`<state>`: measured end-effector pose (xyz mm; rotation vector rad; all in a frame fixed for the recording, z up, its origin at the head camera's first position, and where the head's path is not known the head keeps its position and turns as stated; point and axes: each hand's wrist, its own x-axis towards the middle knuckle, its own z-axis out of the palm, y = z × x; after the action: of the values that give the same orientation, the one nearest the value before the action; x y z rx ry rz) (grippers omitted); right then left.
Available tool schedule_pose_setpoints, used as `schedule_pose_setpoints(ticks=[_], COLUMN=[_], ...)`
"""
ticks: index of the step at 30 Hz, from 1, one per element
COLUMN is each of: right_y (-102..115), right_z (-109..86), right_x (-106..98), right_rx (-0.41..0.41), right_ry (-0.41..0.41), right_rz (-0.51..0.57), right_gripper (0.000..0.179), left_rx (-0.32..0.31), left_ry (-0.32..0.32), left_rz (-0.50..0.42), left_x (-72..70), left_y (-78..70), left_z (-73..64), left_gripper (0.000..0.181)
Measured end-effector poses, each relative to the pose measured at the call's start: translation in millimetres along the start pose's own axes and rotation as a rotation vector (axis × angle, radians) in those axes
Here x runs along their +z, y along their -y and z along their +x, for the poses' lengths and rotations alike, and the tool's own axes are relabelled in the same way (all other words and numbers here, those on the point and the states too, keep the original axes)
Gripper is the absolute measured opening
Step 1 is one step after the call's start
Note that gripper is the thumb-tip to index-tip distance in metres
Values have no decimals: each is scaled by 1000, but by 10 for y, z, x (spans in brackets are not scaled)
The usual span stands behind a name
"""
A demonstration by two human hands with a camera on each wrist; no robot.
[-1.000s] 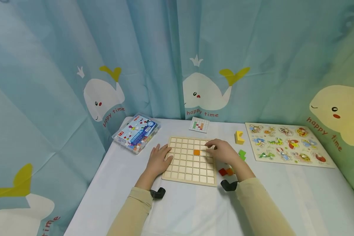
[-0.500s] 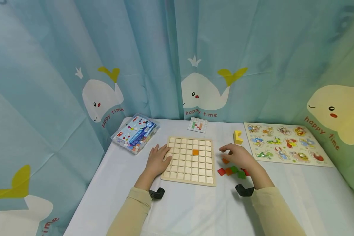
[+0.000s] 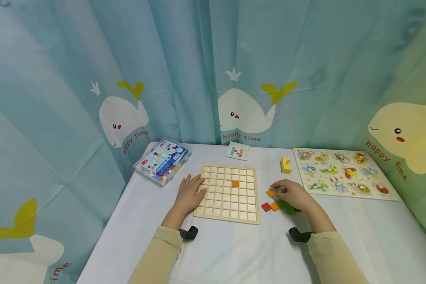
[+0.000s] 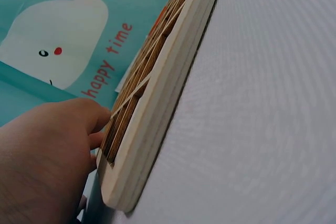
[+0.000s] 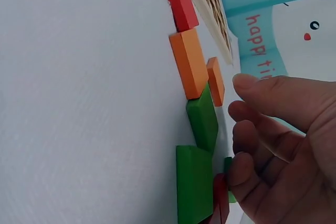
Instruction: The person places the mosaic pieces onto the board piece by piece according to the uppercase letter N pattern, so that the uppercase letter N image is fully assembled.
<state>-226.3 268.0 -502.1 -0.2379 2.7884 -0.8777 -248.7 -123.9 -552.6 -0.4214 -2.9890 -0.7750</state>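
A wooden grid board (image 3: 228,219) lies flat on the table with one orange tile (image 3: 235,184) in a cell. My left hand (image 3: 189,192) rests on its left edge, fingers spread; in the left wrist view the thumb touches the board's frame (image 4: 152,103). To the right of the board, my right hand (image 3: 294,194) hovers over loose tiles, its fingertips beside an orange tile (image 3: 271,193). In the right wrist view nothing shows between thumb and fingers. Nearby lie a red tile (image 5: 181,3), another orange tile (image 5: 190,64) and green tiles (image 5: 194,184). My right hand partly hides other tiles.
A small pattern card (image 3: 238,150) with coloured squares lies behind the board. At the back left is a clear plastic box (image 3: 163,161) of small coloured pieces. A yellow notched block (image 3: 286,165) and an insect puzzle board (image 3: 344,173) are on the right. Whale-printed curtains surround the table.
My right hand has moved from above the board's right side out to the right, down to the loose tiles. My left hand stays on the board's left edge.
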Motion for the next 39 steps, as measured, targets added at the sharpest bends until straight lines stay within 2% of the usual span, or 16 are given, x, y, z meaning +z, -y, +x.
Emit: schedule_pose_setpoints(ticks=[13, 25, 39], right_y=[-62, -67, -60], right_z=[66, 102, 87], right_x=[48, 97, 114], right_rx=[-24, 49, -5], right_ry=[9, 8, -20], right_rz=[-17, -25, -39], right_gripper=[29, 24, 22], left_rx=[-6, -15, -10], left_ry=[-5, 4, 11], left_rz=[9, 6, 18], left_x=[23, 27, 25], left_y=[10, 12, 21], left_z=[8, 12, 11], left_gripper=[52, 52, 52])
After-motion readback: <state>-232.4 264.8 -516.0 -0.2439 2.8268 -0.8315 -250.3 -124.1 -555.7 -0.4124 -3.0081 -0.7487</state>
